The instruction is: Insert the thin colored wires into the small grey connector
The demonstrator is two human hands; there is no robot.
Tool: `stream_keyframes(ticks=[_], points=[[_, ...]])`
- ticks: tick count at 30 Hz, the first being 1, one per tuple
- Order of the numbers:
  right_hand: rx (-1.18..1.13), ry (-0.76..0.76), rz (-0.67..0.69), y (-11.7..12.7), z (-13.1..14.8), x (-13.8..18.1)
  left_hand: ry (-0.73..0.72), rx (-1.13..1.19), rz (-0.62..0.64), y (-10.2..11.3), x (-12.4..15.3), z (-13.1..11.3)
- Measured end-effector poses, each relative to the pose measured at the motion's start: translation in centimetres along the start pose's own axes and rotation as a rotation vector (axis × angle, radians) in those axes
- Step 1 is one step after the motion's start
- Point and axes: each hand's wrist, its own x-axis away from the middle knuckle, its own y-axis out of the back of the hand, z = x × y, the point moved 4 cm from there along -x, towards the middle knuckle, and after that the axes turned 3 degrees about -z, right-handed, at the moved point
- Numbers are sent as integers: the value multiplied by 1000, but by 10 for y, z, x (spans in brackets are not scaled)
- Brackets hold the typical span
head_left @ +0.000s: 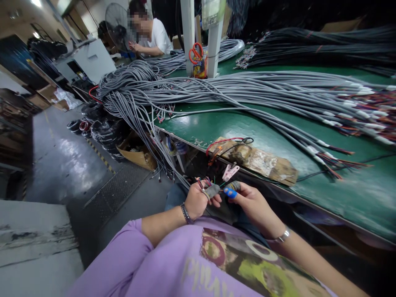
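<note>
A: What's seen far left?

B: Floor w/ coiled black cable rolls [93, 123], then a cardboard box [137, 154] tucked under the surface [247, 128] edge.

A: And the hands?

B: Left hand [198, 200] is closed round a grey cable end [213, 190]; coloured wire tips [204, 180] are fanned out above the fist, prob. so each can be got at singly. Right hand [250, 202] is pinched shut on a small dark connector [234, 185] just beside the cable end, a blue-taped fingertip [230, 192] pressed under it. Both are held over the lap, just below the surface edge. A pink clip [230, 171] is seen just above the hands.

A: On the surface?

B: A big bundle of grey cables [232, 88] is laid lengthwise, stripped ends to the right, some hanging off the left edge. A worn cardboard pad [260, 161] w/ red & black leads is placed at the near edge, within reach. Orange scissors [195, 53] are kept in a tin by a white post [213, 49].

A: Anyone else?

B: A co-worker in white [153, 37] is seated far back, beside a fan [117, 24].
</note>
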Motion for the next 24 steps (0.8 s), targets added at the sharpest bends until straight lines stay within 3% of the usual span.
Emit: stream_keyframes(ticks=[8, 15, 24], points=[[-20, -22, 25, -1, 1, 1, 15, -22, 49, -1, 3, -2], [-284, -98, -41, 6, -7, -7, 16, 80, 111, 1, 4, 3], [-383, -227, 41, -2, 1, -29, -6, 111, 29, -8, 1, -12]])
